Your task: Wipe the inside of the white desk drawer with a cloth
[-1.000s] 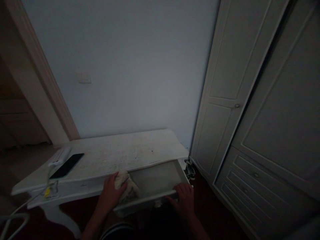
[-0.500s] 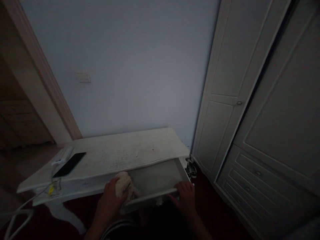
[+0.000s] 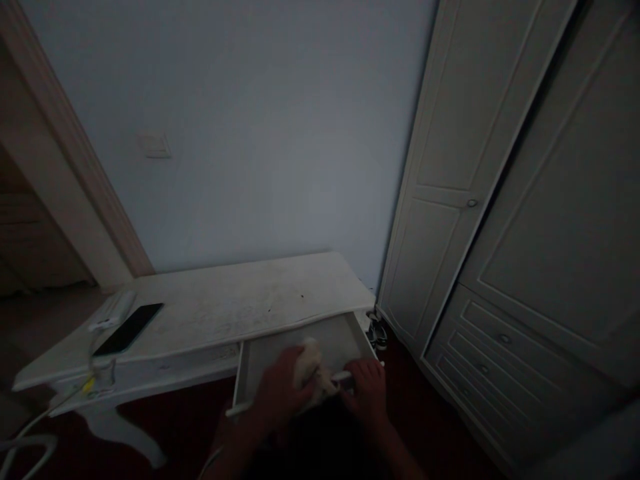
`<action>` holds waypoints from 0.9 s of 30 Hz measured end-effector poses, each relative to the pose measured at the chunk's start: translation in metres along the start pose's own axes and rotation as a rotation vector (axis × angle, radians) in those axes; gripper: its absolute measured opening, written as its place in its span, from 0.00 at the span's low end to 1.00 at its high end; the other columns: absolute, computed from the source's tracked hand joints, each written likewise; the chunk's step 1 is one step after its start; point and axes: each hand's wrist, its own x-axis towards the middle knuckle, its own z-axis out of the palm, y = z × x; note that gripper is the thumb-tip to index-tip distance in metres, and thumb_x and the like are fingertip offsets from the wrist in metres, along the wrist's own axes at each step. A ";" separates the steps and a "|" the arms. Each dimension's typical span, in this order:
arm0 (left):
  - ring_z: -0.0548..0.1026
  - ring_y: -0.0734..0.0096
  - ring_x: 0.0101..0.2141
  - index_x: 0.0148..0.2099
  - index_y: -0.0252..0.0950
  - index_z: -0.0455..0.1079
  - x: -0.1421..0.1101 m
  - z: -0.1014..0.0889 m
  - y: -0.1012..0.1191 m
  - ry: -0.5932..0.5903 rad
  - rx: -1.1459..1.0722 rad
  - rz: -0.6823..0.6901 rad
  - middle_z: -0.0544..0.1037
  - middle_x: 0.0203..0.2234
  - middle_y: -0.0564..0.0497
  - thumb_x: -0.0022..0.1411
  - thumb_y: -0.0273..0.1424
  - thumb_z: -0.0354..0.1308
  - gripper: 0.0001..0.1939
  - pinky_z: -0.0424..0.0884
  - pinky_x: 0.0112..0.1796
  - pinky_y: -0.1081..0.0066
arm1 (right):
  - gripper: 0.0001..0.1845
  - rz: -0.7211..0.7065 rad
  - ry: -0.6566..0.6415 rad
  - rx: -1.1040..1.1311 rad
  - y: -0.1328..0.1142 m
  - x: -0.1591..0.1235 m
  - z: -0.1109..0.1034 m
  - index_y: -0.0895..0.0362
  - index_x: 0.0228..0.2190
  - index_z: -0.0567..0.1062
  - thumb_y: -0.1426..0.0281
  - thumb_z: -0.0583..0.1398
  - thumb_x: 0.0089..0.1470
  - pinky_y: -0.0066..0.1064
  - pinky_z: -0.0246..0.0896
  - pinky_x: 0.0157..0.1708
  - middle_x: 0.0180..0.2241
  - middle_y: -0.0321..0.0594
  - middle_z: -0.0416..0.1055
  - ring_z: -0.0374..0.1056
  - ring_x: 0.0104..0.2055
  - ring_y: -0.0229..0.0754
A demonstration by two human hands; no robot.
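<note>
A pulled-out drawer (image 3: 265, 350) juts from the right half of a white table (image 3: 220, 287). My left hand (image 3: 285, 387) is closed on a crumpled cream cloth (image 3: 311, 360) at the drawer's front panel, near its middle. Part of the cloth hangs to the right toward the front edge. My right hand (image 3: 367, 387) grips the drawer's front right corner, fingers over the top edge and thumb on the outer side. The left hand and cloth hide part of the drawer's inside and front.
A dark phone (image 3: 129, 329) and a white power strip (image 3: 113, 310) with a cable lie on the table's left end. Shoes (image 3: 377, 332) stand on the dark red floor beside the table's right end. A tall wardrobe (image 3: 440, 247) stands at the right.
My left hand has moved the cloth rightward, from the drawer's left side to the middle of its front. My right hand stays at the right corner. The view has shifted slightly.
</note>
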 end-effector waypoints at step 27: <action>0.76 0.50 0.61 0.68 0.39 0.62 -0.012 -0.038 -0.037 -0.101 0.090 -0.260 0.76 0.64 0.40 0.63 0.48 0.58 0.36 0.69 0.59 0.60 | 0.17 0.004 0.008 -0.059 0.007 -0.012 0.005 0.50 0.49 0.75 0.56 0.64 0.60 0.50 0.52 0.61 0.48 0.43 0.78 0.70 0.54 0.55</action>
